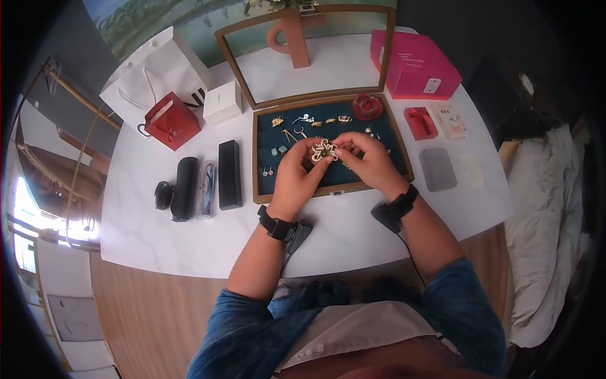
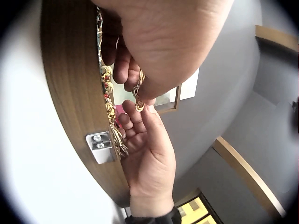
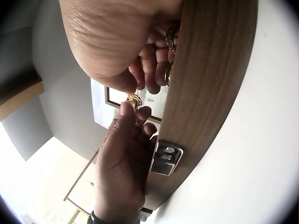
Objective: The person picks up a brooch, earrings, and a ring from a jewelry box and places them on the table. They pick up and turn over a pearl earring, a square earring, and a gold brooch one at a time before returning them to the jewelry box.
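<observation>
A gold, flower-shaped brooch (image 1: pixel 324 151) with looped petals is held up over the front half of a jewelry box. My left hand (image 1: pixel 294 174) pinches its left side between thumb and fingers. From the other side, the right hand (image 1: pixel 374 165) pinches the brooch's edge. Seen edge-on in the right wrist view, the brooch (image 3: pixel 134 100) sits between both thumbs. The wooden box (image 1: pixel 334 189) has a dark lining (image 1: pixel 268 184), partly hidden by the hands. On it lie earrings (image 1: pixel 267 171), a gold piece (image 1: pixel 278 121) and other small jewelry.
The box's framed glass lid (image 1: pixel 233 60) stands raised behind. A red flower-shaped dish (image 1: pixel 367 107) sits at the box's back right. Left are a black long box (image 1: pixel 230 174), dark case (image 1: pixel 185 188), red bag (image 1: pixel 172 121) and white box (image 1: pixel 223 103); right, a pink box (image 1: pixel 420 66) and red box (image 1: pixel 420 123).
</observation>
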A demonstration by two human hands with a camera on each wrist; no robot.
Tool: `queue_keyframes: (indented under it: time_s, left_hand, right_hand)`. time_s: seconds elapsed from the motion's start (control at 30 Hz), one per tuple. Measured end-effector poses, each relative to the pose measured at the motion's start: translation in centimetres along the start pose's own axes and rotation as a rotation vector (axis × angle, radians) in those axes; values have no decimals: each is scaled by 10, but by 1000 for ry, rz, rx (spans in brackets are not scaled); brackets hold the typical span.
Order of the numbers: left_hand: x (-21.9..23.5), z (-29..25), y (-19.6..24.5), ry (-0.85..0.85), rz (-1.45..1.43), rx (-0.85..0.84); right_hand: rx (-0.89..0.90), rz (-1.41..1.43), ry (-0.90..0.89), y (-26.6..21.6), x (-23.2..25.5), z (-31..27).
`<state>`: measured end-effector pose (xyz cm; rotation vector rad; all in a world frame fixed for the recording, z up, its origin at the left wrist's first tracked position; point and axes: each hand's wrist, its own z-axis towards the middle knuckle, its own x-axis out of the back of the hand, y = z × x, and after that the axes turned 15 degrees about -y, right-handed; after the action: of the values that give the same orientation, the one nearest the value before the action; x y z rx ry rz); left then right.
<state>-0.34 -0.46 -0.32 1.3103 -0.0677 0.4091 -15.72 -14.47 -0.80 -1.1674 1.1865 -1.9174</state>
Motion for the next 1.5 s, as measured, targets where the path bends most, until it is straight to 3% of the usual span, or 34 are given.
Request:
queue_keyframes:
  time_s: [0.1,0.2,0.4,0.5,0.6,0.7,0.77,0.83,0.97,1.0,1.1,1.2,1.3,1.4,1.5]
  left_hand:
    - [2,1,2,74,9,7]
    - [5,3,-9,213,-55,7]
    - [5,3,-7,188,-125,36]
    - [15,0,1,62,-42,7]
    - [26,-8,22,-191,-58,25]
    - [23,-14,13,-435,-104,59]
    - [15,-19,34,-596,-152,191]
    - [11,-20,48,-747,57,200]
    - [-8,-28,45,-751,237,170]
    - [-11,-29,39,-723,314,80]
    - [-15,-31,33,-685,396,38]
    - [-13,-31,38,-697,417,101]
    - [-10,-28,51,-729,513,140]
    - [-10,-31,44,-651,528,62]
    - [-7,-23,52,-614,404,57]
  right_hand:
    - [150,-31,196,14,-3,5]
    - [26,9,294,24,1,4]
    - [-43,-297,73,-3,1,-6]
    - [57,-396,21,-5,4,-6]
    - [20,-385,-2,-10,6,-8]
    - [99,-471,-56,-6,12,-7]
    - [77,-451,-79,-8,13,-8]
    - [63,-434,-96,-7,13,-8]
    - [73,-424,-99,-10,14,-8]
    - [82,-424,-97,-13,14,-9]
    - [76,-427,-119,-15,14,-10]
    - [90,-467,-126,-13,15,-10]
    - [153,-538,-71,-6,16,-9]
    - [147,-506,0,-5,13,-6]
    - [254,-392,123,-5,11,-2]
